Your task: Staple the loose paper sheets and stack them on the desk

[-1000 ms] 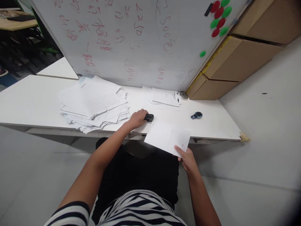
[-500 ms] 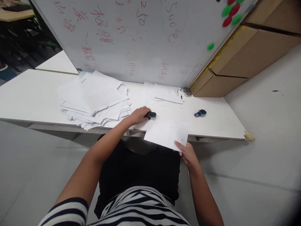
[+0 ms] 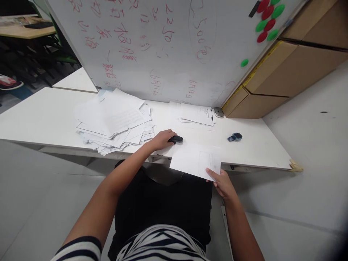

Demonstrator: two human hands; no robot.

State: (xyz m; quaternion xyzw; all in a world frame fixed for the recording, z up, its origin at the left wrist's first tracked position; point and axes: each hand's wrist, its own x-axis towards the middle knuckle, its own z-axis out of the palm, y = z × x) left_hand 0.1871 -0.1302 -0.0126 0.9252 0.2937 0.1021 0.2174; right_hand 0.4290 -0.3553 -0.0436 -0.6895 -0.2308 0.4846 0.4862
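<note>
My left hand (image 3: 163, 140) is closed around the rear of a black stapler (image 3: 177, 139) on the white desk; my fingers cover much of it. White paper sheets (image 3: 187, 161) lie partly on the desk, at the stapler's front end, and stick out past the desk's near edge. Their lower right corner is pinched between the thumb and fingers of my right hand (image 3: 223, 183). Faint print shows on the right part of the top sheet. Whether the paper reaches into the stapler's jaws, I cannot tell.
A messy heap of papers (image 3: 111, 116) lies to the left on the desk (image 3: 35, 112). Behind are a smaller paper stack (image 3: 197, 113) and a grey mouse-like object (image 3: 219, 112). A watch (image 3: 235, 137) rests at right. A whiteboard (image 3: 174, 65) and cardboard boxes (image 3: 304, 69) stand behind.
The whole view has shifted, so the desk and its things appear slightly lower and further right. Both hands keep their holds on the stapler and the paper sheets.
</note>
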